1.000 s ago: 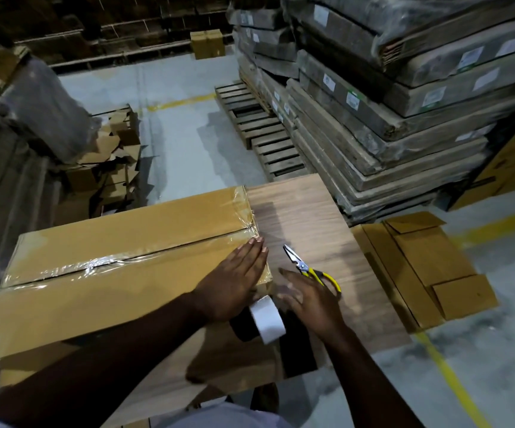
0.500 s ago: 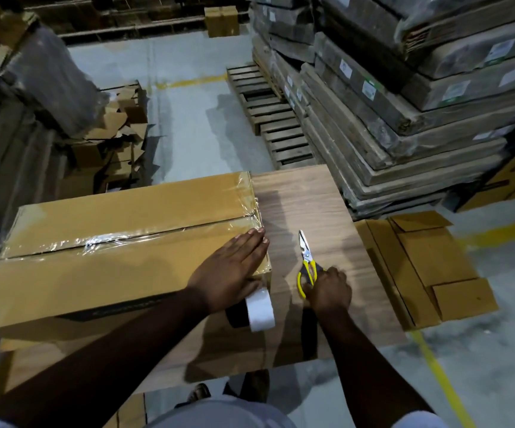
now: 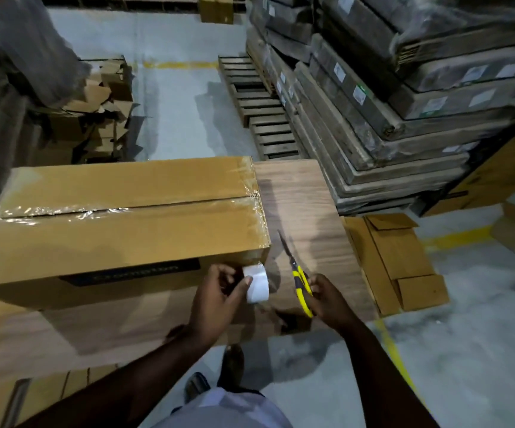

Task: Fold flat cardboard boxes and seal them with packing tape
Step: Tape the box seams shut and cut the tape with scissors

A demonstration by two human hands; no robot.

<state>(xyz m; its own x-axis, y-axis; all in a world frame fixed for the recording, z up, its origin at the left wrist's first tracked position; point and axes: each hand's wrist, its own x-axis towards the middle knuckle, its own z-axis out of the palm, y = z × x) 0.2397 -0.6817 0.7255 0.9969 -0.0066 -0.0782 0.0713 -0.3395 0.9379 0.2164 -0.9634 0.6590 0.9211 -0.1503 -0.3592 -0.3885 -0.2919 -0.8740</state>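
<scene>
Clearly the sealing is near its cut: the left hand (image 3: 219, 291) pinches the tape roll (image 3: 257, 283) between thumb and curled fingers, holding it against the near side of the cardboard box (image 3: 120, 230), just below that box's right-hand corner. Clear tape already runs along the top seam beyond the hand and wraps down over the end, so the strip from the roll probably stays joined to the box, though the stretch itself is too glossy and small to make out.

To the right of the roll, the right hand (image 3: 327, 299) grips the yellow handles of the scissors (image 3: 296, 273), fingers curled around them, blades pointing away from the person and up toward the box's corner. Whether the blades are parted cannot be told.

The roll is light and stiff at its core, and a thumb through the hole with fingers on the outer face looks the surest hold, for the wound film is slick and the loose end will cling to anything it brushes. Keeping the strip taut should let the blades bite cleanly; slack film tends to fold and stick to itself. The box looks rigid but hollow and bulky, lying on the wooden tabletop (image 3: 305, 211) under both hands, and would be best moved by its edges or corners, since the taped panels are slippery.
</scene>
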